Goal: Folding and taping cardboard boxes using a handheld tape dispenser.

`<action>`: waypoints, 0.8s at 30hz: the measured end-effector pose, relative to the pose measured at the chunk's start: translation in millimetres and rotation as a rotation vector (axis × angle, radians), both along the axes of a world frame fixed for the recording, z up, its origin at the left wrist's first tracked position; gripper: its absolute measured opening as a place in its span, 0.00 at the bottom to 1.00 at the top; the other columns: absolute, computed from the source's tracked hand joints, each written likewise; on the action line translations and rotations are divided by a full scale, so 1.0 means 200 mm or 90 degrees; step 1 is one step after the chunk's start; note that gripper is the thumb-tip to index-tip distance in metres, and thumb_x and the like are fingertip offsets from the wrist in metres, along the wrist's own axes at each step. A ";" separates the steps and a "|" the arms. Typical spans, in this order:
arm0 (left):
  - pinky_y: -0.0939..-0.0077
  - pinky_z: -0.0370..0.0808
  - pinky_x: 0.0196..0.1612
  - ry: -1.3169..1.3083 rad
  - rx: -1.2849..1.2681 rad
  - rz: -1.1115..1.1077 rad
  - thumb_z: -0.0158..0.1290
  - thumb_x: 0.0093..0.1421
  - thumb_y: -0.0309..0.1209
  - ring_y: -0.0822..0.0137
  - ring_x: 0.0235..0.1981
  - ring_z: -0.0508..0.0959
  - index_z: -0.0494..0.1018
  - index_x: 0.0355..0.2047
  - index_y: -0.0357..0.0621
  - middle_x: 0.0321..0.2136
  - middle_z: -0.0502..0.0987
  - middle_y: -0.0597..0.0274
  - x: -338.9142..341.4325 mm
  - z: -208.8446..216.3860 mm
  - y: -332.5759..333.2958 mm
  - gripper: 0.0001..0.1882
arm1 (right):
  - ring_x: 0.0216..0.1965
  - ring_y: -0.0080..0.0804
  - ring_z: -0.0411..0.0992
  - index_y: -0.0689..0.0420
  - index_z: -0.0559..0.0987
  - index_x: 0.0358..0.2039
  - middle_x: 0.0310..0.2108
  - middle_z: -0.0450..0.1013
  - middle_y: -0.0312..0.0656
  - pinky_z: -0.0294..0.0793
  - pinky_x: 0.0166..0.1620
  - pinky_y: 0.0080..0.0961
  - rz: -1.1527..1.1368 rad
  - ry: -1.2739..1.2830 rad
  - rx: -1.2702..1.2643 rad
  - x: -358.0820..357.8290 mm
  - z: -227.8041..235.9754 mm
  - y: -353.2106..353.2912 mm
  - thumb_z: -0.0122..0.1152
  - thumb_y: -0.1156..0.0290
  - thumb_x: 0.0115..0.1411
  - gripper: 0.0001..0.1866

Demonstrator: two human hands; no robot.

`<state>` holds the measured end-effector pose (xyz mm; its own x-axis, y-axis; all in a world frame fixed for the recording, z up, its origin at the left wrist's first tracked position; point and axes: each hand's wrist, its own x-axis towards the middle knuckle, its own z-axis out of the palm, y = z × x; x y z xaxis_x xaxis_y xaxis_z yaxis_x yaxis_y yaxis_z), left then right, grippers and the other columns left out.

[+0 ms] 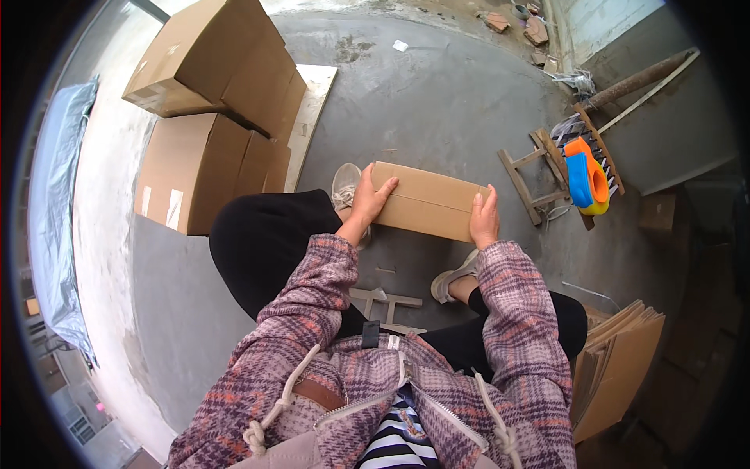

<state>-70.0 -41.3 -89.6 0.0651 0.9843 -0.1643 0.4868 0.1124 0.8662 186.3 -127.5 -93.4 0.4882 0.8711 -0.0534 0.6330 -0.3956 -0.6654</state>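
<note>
Between my two hands is a long brown cardboard box (428, 205), its flaps folded in so that a seam runs along the top. My left hand (367, 199) grips the box's left end, the thumb lying on the top face. At the right end my right hand (484, 217) presses against the side, with the thumb near the top edge. The box is in front of my knees, above the grey floor. Its underside is hidden, and I cannot tell whether it touches anything below.
Large cartons (226, 70) stand stacked at the left on a pale board (316, 102). Orange, blue and yellow tape dispensers (587, 181) sit on a wooden stool (539, 168) at the right. Flattened cardboard sheets (617, 367) lean beside my right leg. Broken bricks (535, 31) lie far off.
</note>
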 end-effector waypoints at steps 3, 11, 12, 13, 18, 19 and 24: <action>0.65 0.67 0.52 -0.031 -0.053 -0.015 0.58 0.53 0.49 0.52 0.51 0.70 0.55 0.57 0.33 0.50 0.68 0.41 0.00 0.01 0.00 0.42 | 0.52 0.54 0.64 0.57 0.57 0.58 0.53 0.63 0.57 0.63 0.53 0.40 0.007 0.055 0.002 0.02 0.00 -0.02 0.41 0.57 0.65 0.26; 0.66 0.68 0.51 -0.016 -0.039 -0.023 0.59 0.53 0.48 0.52 0.49 0.72 0.56 0.57 0.36 0.48 0.70 0.43 -0.03 0.02 0.02 0.40 | 0.55 0.48 0.61 0.56 0.59 0.59 0.55 0.62 0.54 0.60 0.57 0.35 -0.016 0.177 0.057 0.01 -0.03 -0.01 0.42 0.55 0.65 0.26; 0.66 0.68 0.51 -0.020 -0.043 -0.030 0.59 0.52 0.48 0.52 0.49 0.72 0.57 0.57 0.36 0.47 0.71 0.43 -0.04 0.03 0.03 0.40 | 0.55 0.48 0.61 0.56 0.59 0.59 0.55 0.62 0.54 0.60 0.57 0.35 -0.016 0.178 0.055 0.00 -0.04 0.00 0.42 0.55 0.65 0.26; 0.66 0.68 0.51 -0.018 -0.045 -0.029 0.59 0.52 0.48 0.52 0.49 0.72 0.57 0.57 0.36 0.47 0.71 0.43 -0.05 0.04 0.03 0.40 | 0.55 0.49 0.61 0.55 0.59 0.59 0.55 0.62 0.54 0.60 0.57 0.36 -0.021 0.196 0.054 -0.02 -0.04 0.00 0.42 0.55 0.65 0.26; 0.66 0.69 0.50 0.012 -0.035 -0.008 0.58 0.53 0.48 0.53 0.48 0.73 0.58 0.56 0.37 0.46 0.72 0.44 -0.06 0.05 0.00 0.38 | 0.54 0.50 0.62 0.55 0.60 0.58 0.54 0.63 0.55 0.61 0.56 0.38 -0.022 0.125 0.068 -0.03 -0.07 0.02 0.43 0.55 0.64 0.26; 0.67 0.69 0.49 0.045 -0.058 0.006 0.58 0.53 0.47 0.54 0.48 0.73 0.60 0.55 0.39 0.46 0.72 0.46 -0.06 0.05 -0.01 0.36 | 0.54 0.51 0.62 0.56 0.60 0.58 0.53 0.63 0.55 0.61 0.55 0.39 -0.024 0.119 0.048 -0.04 -0.06 0.03 0.43 0.55 0.64 0.26; 0.64 0.68 0.50 0.063 0.049 0.013 0.58 0.54 0.46 0.49 0.49 0.71 0.54 0.60 0.41 0.49 0.70 0.42 -0.04 0.01 0.00 0.40 | 0.52 0.52 0.63 0.57 0.60 0.57 0.51 0.64 0.56 0.62 0.54 0.40 -0.027 0.098 0.048 -0.05 -0.06 0.04 0.44 0.56 0.64 0.26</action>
<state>-77.9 -40.9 -87.2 0.0326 0.9952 -0.0928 0.5692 0.0578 0.8202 177.1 -119.0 -105.5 0.5158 0.8542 -0.0658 0.5048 -0.3651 -0.7823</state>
